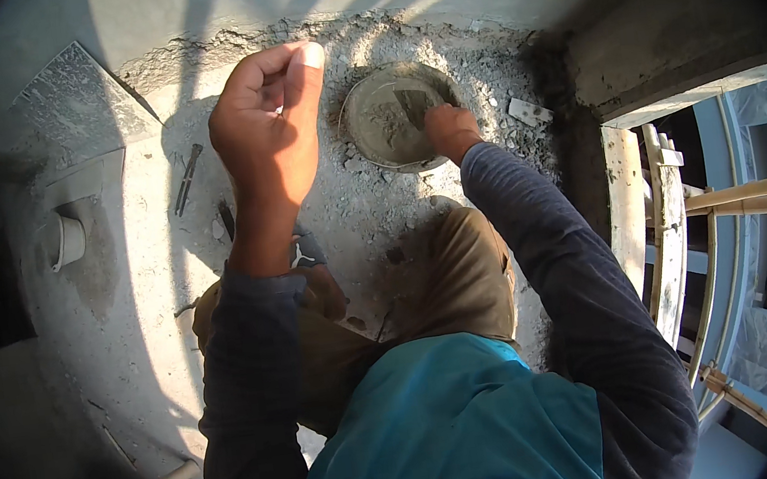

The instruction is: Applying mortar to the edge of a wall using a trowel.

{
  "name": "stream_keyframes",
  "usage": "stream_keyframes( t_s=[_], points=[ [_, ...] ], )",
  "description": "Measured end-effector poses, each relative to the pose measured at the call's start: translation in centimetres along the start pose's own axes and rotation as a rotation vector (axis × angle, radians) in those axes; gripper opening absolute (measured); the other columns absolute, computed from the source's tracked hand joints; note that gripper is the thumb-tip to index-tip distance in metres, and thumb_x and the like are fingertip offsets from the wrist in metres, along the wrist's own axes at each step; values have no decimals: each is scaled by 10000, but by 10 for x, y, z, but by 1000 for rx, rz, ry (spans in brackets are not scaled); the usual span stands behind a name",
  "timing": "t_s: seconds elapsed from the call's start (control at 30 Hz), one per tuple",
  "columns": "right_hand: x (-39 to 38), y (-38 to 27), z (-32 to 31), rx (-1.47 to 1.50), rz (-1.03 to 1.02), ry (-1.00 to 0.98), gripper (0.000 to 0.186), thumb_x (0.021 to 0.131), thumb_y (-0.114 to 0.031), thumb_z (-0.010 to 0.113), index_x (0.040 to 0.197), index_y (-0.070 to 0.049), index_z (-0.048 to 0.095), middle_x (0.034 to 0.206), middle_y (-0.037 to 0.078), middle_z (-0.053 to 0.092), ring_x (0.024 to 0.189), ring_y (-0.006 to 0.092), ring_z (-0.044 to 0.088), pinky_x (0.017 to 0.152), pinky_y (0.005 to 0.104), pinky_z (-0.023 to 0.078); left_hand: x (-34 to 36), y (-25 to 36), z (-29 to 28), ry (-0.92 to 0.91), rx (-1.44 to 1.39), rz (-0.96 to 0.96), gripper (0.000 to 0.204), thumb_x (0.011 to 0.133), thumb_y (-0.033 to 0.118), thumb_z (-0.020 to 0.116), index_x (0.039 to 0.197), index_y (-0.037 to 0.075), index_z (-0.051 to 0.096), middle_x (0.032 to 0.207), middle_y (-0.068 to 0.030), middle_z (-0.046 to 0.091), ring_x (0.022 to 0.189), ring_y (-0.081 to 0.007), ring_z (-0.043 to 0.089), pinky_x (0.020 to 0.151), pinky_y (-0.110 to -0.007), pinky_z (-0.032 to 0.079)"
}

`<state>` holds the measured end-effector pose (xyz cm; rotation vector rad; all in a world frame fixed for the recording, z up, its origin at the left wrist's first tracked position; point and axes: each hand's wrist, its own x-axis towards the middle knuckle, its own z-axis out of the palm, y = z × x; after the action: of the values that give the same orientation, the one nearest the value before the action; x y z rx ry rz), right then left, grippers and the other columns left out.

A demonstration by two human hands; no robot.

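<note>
The left hand [269, 119] is raised, fingers curled to the thumb; whether they pinch anything cannot be told. To its right, mortar [376, 127] in a bucket [436, 78] is apparently being scooped, calling for a steady wrist; the trowel [414, 106] blade extends leftward from the right hand's [452, 128] closed fingers.

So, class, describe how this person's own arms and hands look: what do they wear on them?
The left sleeve and right sleeve are long and dark grey-blue, joined to a teal top. The left one stops short of the wrist; the right one reaches about to it. Left hand and right hand are ungloved.
</note>
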<state>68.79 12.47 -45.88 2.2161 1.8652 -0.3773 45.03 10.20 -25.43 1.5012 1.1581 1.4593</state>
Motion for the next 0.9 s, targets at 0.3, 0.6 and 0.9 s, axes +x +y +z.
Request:
stream_keyframes(
  t_s=[0.3, 0.6, 0.9],
  points=[
    [-15, 51, 26, 604, -199, -104, 438, 882, -373, 591, 1095, -4, 696, 1071, 250, 681, 1031, 405, 649, 875, 453, 523, -16, 10, -33, 73, 199, -97, 272, 962, 228, 660, 1065, -24, 658, 1032, -100, 685, 951, -178, 674, 892, -287, 517],
    [-53, 68, 19, 564, -15, -13, 460, 927, -395, 556, 1186, -20, 612, 1058, 241, 687, 1038, 402, 646, 911, 479, 507, -67, 44, -123, 283, 436, 8, 213, 979, 151, 624, 1073, -38, 652, 1034, -109, 680, 971, -161, 643, 886, -290, 497],
    [-139, 67, -1, 573, 18, 146, 429, 844, -366, 610, 1060, 5, 629, 968, 276, 673, 946, 443, 648, 855, 510, 513, -198, -92, -177, 117, 944, 42, 253, 862, 201, 732, 1045, 32, 684, 1043, -134, 675, 998, -307, 623, 911, -404, 488]
  ],
)
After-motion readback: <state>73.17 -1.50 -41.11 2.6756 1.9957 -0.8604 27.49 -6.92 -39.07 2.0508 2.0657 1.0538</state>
